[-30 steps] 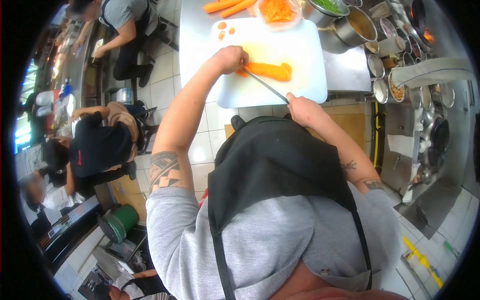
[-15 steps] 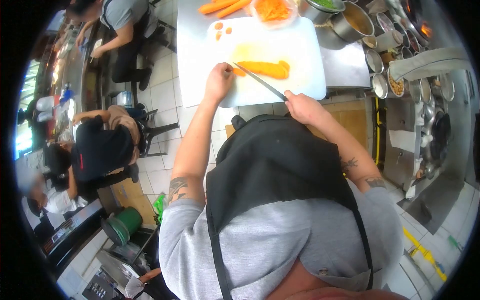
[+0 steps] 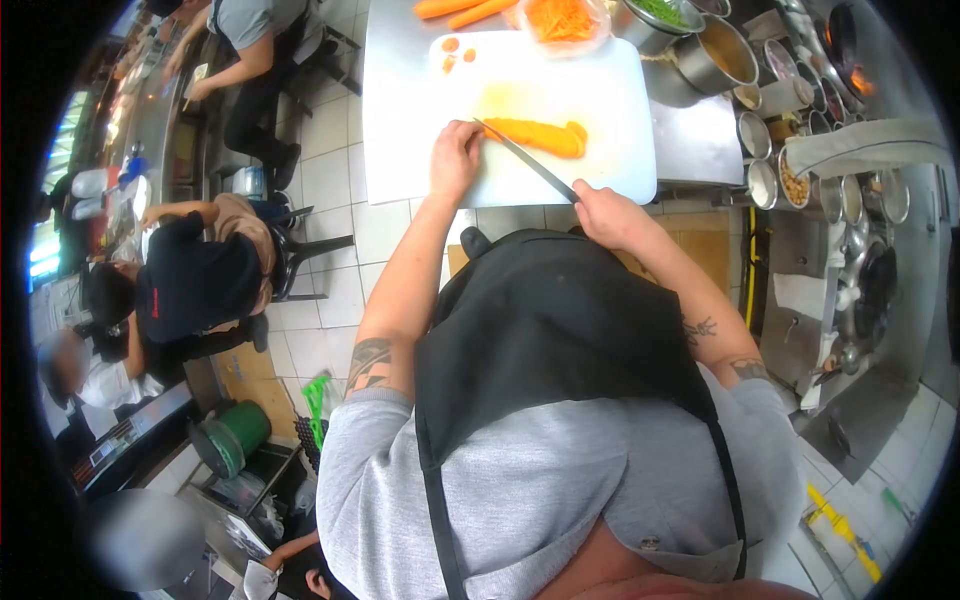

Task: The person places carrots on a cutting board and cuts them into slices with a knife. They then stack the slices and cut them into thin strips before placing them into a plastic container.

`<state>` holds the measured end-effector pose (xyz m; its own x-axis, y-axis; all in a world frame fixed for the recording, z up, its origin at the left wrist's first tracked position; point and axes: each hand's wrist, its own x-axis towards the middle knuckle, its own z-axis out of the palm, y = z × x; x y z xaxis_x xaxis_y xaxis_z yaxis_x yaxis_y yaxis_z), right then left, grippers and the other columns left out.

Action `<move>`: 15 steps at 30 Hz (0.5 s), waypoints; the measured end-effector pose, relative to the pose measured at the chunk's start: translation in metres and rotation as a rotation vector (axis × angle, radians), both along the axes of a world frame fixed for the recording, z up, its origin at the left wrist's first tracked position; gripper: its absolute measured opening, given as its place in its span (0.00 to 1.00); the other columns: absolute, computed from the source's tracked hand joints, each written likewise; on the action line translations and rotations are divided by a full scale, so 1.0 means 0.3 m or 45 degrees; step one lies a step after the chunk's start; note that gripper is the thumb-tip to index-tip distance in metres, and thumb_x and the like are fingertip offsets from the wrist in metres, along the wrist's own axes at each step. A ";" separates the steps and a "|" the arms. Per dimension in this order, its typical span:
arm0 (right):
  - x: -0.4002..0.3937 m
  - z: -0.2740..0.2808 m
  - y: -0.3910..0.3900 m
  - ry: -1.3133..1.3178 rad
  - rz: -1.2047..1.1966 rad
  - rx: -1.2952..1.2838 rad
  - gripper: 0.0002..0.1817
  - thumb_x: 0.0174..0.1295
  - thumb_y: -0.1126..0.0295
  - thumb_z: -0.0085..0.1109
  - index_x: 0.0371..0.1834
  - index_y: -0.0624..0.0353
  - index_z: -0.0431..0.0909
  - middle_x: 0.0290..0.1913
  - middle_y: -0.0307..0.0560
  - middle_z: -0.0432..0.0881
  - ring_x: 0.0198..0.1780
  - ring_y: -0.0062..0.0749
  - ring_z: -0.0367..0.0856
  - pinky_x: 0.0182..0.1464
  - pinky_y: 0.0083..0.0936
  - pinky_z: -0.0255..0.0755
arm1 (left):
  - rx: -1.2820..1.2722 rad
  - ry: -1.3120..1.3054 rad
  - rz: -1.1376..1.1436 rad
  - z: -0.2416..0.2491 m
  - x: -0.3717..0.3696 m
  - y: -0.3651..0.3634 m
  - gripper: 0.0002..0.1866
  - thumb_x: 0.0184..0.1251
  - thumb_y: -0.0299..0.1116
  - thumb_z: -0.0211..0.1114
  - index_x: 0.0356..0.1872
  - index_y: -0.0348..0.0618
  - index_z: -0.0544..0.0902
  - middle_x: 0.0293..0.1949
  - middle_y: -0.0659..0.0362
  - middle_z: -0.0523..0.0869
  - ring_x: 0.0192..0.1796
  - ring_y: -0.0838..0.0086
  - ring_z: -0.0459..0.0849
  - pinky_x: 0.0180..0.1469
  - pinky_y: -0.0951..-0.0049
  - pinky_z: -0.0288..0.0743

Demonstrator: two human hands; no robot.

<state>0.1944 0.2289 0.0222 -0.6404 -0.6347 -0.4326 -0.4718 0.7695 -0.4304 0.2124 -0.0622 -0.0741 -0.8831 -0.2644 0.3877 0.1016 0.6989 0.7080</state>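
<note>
My right hand (image 3: 608,215) is closed around the handle of a knife (image 3: 530,162), whose blade slants up and left across the white cutting board (image 3: 620,120). The tip lies at the left end of a sliced orange carrot (image 3: 540,136). Just left of that end is my left hand (image 3: 457,155), fingers bent together; what they hold, if anything, is hidden. Small carrot pieces (image 3: 450,45) lie near the board's upper left corner.
Behind the board are a bowl of shredded carrot (image 3: 563,20), whole carrots (image 3: 480,12) and a metal pot (image 3: 718,55). Containers and a stove flame (image 3: 860,80) are at right. Several people are at left, one in a black shirt (image 3: 200,275).
My left hand has drawn slightly right and up, and the small orange piece beside its fingers no longer shows. The knife keeps nearly the same pose. The whole view has shifted a little.
</note>
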 end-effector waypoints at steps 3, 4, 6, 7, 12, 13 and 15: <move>0.013 0.040 -0.005 0.086 -0.004 0.013 0.10 0.76 0.69 0.49 0.51 0.64 0.71 0.34 0.69 0.87 0.40 0.68 0.87 0.46 0.60 0.80 | -0.025 -0.017 0.001 0.005 0.008 0.003 0.06 0.68 0.23 0.69 0.44 0.41 0.88 0.41 0.50 0.87 0.47 0.48 0.86 0.51 0.52 0.79; 0.016 0.062 -0.006 0.108 -0.005 0.014 0.10 0.75 0.69 0.49 0.51 0.64 0.71 0.34 0.69 0.87 0.39 0.68 0.87 0.45 0.60 0.80 | -0.030 -0.015 0.002 0.007 0.007 0.004 0.06 0.68 0.23 0.69 0.44 0.41 0.88 0.41 0.50 0.87 0.47 0.48 0.86 0.51 0.52 0.79; 0.021 0.088 -0.003 0.120 0.019 0.017 0.09 0.75 0.69 0.49 0.50 0.64 0.72 0.33 0.68 0.87 0.38 0.68 0.88 0.44 0.59 0.80 | -0.040 -0.010 0.000 0.008 0.006 0.005 0.07 0.68 0.23 0.69 0.44 0.42 0.88 0.41 0.50 0.87 0.46 0.48 0.86 0.51 0.52 0.79; 0.022 0.098 -0.001 0.127 0.030 0.019 0.09 0.75 0.70 0.49 0.50 0.64 0.72 0.32 0.68 0.87 0.38 0.67 0.88 0.44 0.59 0.80 | -0.043 -0.007 0.001 0.007 0.006 0.005 0.07 0.68 0.23 0.68 0.44 0.42 0.88 0.41 0.50 0.87 0.46 0.48 0.86 0.51 0.52 0.79; 0.017 0.136 -0.006 0.080 0.049 0.084 0.10 0.75 0.70 0.49 0.51 0.64 0.71 0.33 0.69 0.87 0.39 0.67 0.88 0.45 0.59 0.80 | -0.040 0.016 0.010 0.005 0.006 0.009 0.06 0.68 0.23 0.68 0.44 0.42 0.88 0.41 0.51 0.87 0.46 0.49 0.86 0.51 0.52 0.80; 0.016 0.137 -0.007 0.068 0.052 0.096 0.10 0.75 0.70 0.48 0.52 0.64 0.71 0.34 0.69 0.87 0.39 0.67 0.88 0.45 0.59 0.80 | -0.040 0.017 0.012 0.007 0.006 0.010 0.06 0.68 0.23 0.68 0.44 0.42 0.88 0.41 0.51 0.87 0.46 0.49 0.86 0.51 0.52 0.80; 0.015 0.125 -0.010 0.011 0.058 0.096 0.10 0.75 0.70 0.48 0.52 0.64 0.70 0.34 0.69 0.87 0.39 0.67 0.88 0.45 0.59 0.80 | -0.042 0.017 0.012 0.008 0.005 0.010 0.06 0.68 0.23 0.68 0.44 0.42 0.88 0.40 0.51 0.87 0.46 0.49 0.86 0.50 0.52 0.80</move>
<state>0.1989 0.2258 0.0596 -0.6154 -0.6291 -0.4750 -0.5107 0.7772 -0.3677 0.2138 -0.0592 -0.0717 -0.8752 -0.2599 0.4081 0.1040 0.7227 0.6833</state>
